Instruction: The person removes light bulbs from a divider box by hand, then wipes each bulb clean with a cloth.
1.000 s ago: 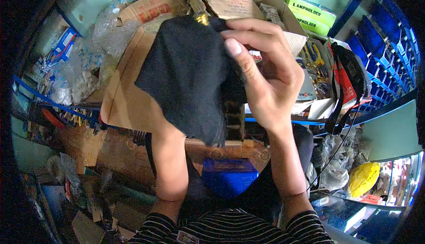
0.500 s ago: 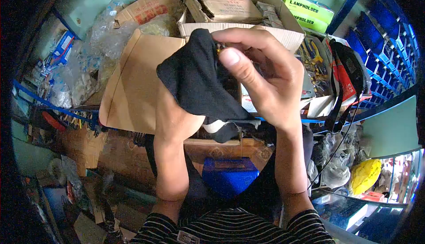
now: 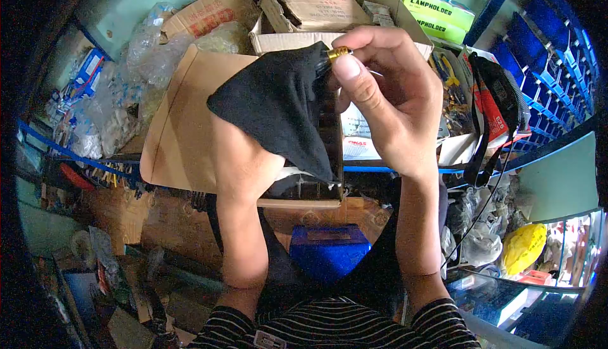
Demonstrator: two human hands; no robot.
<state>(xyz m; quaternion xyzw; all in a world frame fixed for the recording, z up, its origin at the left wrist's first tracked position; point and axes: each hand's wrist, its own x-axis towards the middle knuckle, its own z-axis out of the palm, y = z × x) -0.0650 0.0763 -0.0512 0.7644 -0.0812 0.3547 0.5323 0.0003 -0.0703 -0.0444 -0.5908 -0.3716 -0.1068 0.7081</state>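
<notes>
A black cloth (image 3: 272, 95) covers the fingers of my left hand (image 3: 244, 165), which grips from beneath it. My right hand (image 3: 392, 95) pinches a small brass-coloured screw-base piece (image 3: 339, 53) between thumb and index finger, at the cloth's upper right corner. Something clear, partly hidden by the cloth, adjoins the brass piece. Below both hands lies an open cardboard box (image 3: 304, 203) with a dark interior, its brown flap (image 3: 171, 121) folded out to the left.
Cartons (image 3: 316, 7) and green lampholder boxes (image 3: 437, 10) stand at the back. Plastic bags (image 3: 149, 57) lie at left. A black strap (image 3: 478, 121) hangs at right beside blue racks (image 3: 544, 64). A blue box (image 3: 330, 247) is below.
My right hand has moved slightly up, and the brass piece now shows plainly at its fingertips. The cloth has shifted left and spread out, with my left hand moving slightly left.
</notes>
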